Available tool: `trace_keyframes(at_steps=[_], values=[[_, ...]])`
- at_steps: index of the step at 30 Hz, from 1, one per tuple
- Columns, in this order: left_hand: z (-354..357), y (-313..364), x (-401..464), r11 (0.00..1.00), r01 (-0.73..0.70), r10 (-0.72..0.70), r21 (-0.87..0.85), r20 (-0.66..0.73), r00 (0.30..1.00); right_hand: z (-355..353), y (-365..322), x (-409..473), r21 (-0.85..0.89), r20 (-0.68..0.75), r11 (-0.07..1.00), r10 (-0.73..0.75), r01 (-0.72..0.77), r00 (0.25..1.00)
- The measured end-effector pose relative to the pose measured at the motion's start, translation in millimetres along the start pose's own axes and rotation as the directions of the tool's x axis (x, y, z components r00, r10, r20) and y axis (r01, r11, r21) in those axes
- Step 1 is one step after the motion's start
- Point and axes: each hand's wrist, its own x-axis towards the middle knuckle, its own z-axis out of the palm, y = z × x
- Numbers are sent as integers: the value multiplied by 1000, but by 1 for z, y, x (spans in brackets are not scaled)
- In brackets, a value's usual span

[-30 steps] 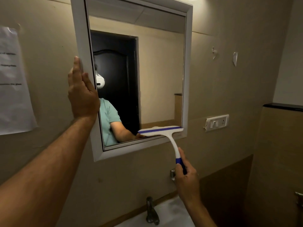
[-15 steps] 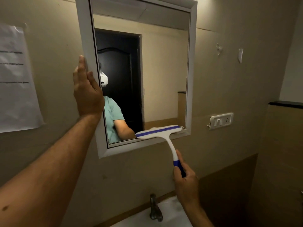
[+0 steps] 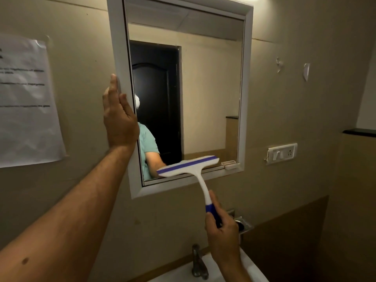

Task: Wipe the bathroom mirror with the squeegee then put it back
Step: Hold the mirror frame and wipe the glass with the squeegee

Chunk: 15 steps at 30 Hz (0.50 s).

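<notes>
**Squeegee at the mirror's lower edge**

At the bottom of the white-framed mirror (image 3: 203, 88), the squeegee (image 3: 188, 166) lies with its blue-striped blade across the glass and lower frame, tilted so its right end sits higher. The right hand (image 3: 222, 233) grips the blue end of the handle, fingers curled round it. The left hand (image 3: 119, 117) rests flat against the mirror's left frame, fingers straight and together. A small white tray (image 3: 231, 165) sits in the frame's lower right corner; its contents cannot be told. Below, a metal tap (image 3: 198, 263) stands on a white sink (image 3: 250, 269). A paper notice (image 3: 26, 100) hangs at left, a switch plate (image 3: 281, 153) at right.
</notes>
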Motion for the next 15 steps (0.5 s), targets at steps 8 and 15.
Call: trace_keyframes(at_steps=[8,15], values=[[-2,-4,0,1000,-1,2,-26,29,1000,10,-59,46,58,-91,982,-176,181,980],[-1,-7,1,997,8,-7,-71,9,1000,26,-32,7,54,-90,998,-36,41,995]])
